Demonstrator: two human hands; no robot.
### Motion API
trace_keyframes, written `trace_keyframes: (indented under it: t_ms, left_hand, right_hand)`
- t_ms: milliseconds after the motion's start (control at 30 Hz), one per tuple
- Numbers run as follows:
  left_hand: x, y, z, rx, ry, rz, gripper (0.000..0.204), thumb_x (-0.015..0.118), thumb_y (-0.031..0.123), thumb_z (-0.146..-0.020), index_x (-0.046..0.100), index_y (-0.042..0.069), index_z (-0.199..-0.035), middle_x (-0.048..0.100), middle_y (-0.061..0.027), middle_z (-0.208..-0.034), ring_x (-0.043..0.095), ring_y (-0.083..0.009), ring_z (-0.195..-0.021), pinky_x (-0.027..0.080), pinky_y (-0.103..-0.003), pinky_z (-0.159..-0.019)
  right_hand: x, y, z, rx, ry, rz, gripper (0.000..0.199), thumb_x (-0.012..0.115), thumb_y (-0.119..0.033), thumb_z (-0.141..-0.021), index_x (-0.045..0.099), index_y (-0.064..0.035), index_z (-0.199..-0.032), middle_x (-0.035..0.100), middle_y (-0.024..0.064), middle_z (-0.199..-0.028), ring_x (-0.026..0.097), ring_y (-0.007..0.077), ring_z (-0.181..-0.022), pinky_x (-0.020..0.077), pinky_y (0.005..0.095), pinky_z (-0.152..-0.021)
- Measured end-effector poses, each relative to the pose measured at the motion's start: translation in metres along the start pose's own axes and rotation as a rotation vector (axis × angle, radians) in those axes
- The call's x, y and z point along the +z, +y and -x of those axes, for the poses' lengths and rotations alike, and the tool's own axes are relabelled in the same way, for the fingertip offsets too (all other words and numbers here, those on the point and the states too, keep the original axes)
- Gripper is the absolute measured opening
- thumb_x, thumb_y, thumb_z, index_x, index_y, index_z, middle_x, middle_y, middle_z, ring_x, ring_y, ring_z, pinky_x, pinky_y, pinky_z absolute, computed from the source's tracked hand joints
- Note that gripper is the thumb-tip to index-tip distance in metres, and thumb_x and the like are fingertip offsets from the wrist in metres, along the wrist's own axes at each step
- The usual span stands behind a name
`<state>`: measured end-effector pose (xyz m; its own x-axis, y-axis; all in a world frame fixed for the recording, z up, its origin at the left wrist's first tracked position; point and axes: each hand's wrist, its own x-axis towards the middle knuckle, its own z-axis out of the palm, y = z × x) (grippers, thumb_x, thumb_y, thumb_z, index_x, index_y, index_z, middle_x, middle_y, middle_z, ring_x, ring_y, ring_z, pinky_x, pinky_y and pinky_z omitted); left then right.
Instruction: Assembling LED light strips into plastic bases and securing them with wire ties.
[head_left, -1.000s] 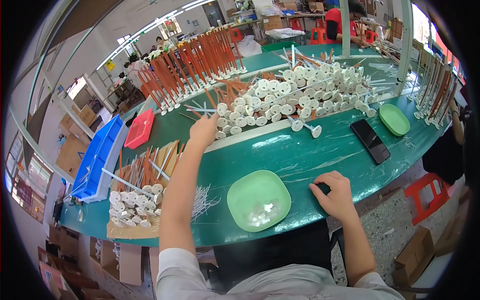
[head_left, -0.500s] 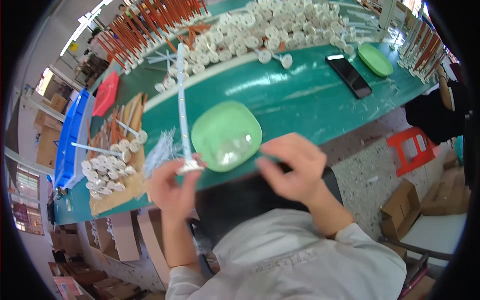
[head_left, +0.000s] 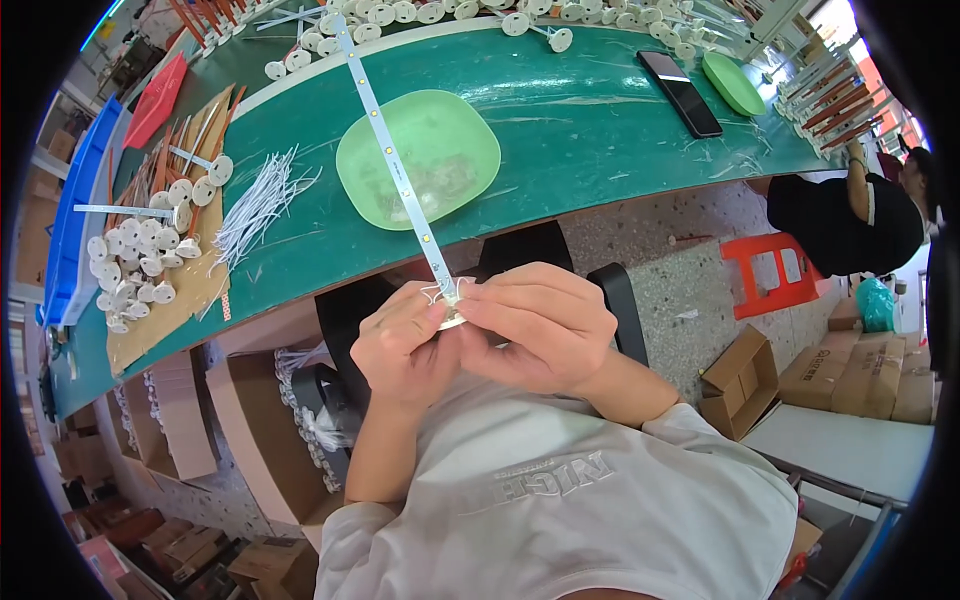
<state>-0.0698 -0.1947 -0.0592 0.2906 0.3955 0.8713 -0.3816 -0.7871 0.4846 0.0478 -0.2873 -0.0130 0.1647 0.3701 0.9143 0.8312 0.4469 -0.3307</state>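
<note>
A pale LED strip [head_left: 388,150] with small yellow chips rises from a round white base [head_left: 452,322] close in front of my body. My left hand [head_left: 398,340] is closed round the base from the left. My right hand [head_left: 535,325] pinches where strip and base meet, its fingertips beside the left thumb. Thin white wires [head_left: 434,292] loop out at that joint; the fingers hide which one they grip. Behind the strip, a light green dish [head_left: 360,165] on the table holds small clear pieces. To its left lies a bundle of white wires [head_left: 258,205].
White-based strips [head_left: 135,250] lie on cardboard [head_left: 205,290] at the left, by a blue bin [head_left: 85,220] and a red tray [head_left: 157,100]. A phone [head_left: 680,95] and second green dish [head_left: 733,84] lie far right. Beyond are a red stool [head_left: 770,270] and a seated person [head_left: 845,215].
My right hand has come left to meet the left hand at the base. Both hands and the strip are now nearer my body, and the strip leans left. The view has tilted downward.
</note>
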Motion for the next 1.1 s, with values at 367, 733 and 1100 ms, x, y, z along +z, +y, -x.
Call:
trace_keyframes:
  t_ms: [367,733,1100]
  left_hand:
    - [-0.009,0.002,-0.009,0.045,-0.056,-0.096,0.035,0.077,-0.004,-0.079,0.057,0.003,-0.107,0.071,-0.0169,-0.082,0.071,-0.0304,-0.070,0.059,-0.037,-0.066]
    - [-0.013,0.007,-0.009,-0.055,-0.115,-0.074,0.044,0.077,-0.002,-0.078,0.056,-0.001,-0.116,0.073,-0.0195,-0.087,0.072,-0.0304,-0.071,0.060,-0.039,-0.067]
    - [-0.016,-0.002,-0.004,0.055,-0.166,0.045,0.043,0.072,-0.007,-0.077,0.061,0.001,-0.118,0.073,-0.0178,-0.092,0.071,-0.0282,-0.075,0.057,-0.037,-0.066]
  right_hand:
    - [-0.012,0.014,-0.010,-0.028,-0.223,-0.186,0.025,0.075,0.009,-0.065,0.073,0.0023,-0.089,0.073,0.0143,-0.087,0.071,0.0261,-0.073,0.0598,0.0303,-0.062]
    - [-0.014,0.012,-0.005,0.029,-0.258,-0.241,0.023,0.076,0.004,-0.067,0.072,0.0032,-0.090,0.073,0.0162,-0.090,0.071,0.0276,-0.074,0.0583,0.0320,-0.064]
    - [-0.017,0.009,-0.006,0.709,-0.435,-0.589,0.031,0.074,0.006,-0.076,0.072,0.0028,-0.106,0.059,0.0212,-0.128,0.061,0.0246,-0.108,0.0507,0.0369,-0.089]
